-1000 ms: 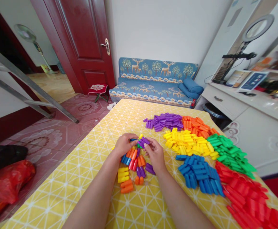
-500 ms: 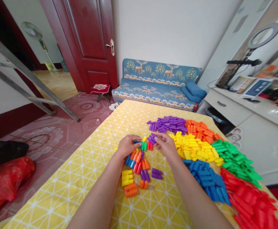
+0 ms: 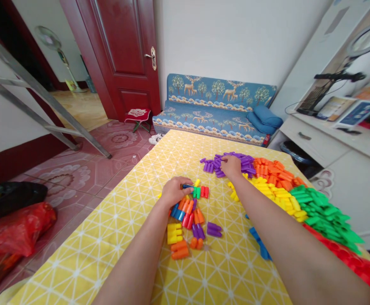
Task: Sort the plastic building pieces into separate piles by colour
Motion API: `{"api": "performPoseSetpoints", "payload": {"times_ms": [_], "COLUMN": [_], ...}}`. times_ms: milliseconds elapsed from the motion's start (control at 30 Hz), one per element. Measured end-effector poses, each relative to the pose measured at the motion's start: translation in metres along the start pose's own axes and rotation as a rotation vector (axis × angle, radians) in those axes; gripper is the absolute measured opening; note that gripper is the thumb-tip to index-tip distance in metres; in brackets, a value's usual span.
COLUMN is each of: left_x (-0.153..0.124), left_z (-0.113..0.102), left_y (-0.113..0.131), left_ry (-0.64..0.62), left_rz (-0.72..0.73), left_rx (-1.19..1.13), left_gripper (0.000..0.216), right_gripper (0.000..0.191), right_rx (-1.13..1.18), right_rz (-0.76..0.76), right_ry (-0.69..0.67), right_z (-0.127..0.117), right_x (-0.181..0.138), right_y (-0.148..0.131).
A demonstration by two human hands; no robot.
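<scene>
My left hand is closed on a joined row of plastic bullet-shaped building blocks. A dark blue block shows at its fingertips, beside green blocks, red blocks and a yellow block. My right hand reaches into the purple block pile, with thumb and fingers bent together. Whatever lies between those fingertips is hidden. Just below my left hand lie joined orange, blue and red blocks, with yellow blocks, orange blocks and purple blocks nearer me.
Orange, yellow, green and red block piles spread along the right of the yellow tablecloth. My right forearm covers part of the blue pile. A blue sofa stands beyond the table.
My right hand has moved from beside the left hand, away and right, to the purple pile. The purple blocks it held are out of sight. My left hand keeps its hold.
</scene>
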State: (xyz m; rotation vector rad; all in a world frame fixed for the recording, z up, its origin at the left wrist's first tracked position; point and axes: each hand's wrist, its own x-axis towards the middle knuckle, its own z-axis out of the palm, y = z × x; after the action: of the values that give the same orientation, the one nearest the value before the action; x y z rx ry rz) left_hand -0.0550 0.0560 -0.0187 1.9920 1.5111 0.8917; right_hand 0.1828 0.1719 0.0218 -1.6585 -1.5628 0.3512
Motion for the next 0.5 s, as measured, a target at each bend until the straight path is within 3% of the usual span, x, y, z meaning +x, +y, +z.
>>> {"api": "performPoseSetpoints", "payload": {"times_ms": [133, 233, 367, 500], "left_x": [0.000, 0.001, 0.001, 0.000], "left_z": [0.001, 0.002, 0.001, 0.000], "left_y": [-0.001, 0.000, 0.003, 0.005], "left_ry": [0.000, 0.009, 0.003, -0.005], "left_rz": [0.003, 0.002, 0.002, 0.014], "left_rx": [-0.007, -0.002, 0.000, 0.012], "left_gripper": [0.025, 0.023, 0.022, 0.022], "right_gripper": [0.022, 0.029, 0.041, 0.054], "right_rx": [-0.023, 0.101, 0.585, 0.592], "right_rz": [-0.023, -0.076, -0.257, -0.523], "right_ry": [0.064, 0.119, 0.125, 0.005], "right_z": [-0.002, 0.000, -0.015, -0.063], "right_x": [-0.018, -0.054, -0.139, -0.237], "right_y": [-0.005, -0.028, -0.081, -0.106]}}
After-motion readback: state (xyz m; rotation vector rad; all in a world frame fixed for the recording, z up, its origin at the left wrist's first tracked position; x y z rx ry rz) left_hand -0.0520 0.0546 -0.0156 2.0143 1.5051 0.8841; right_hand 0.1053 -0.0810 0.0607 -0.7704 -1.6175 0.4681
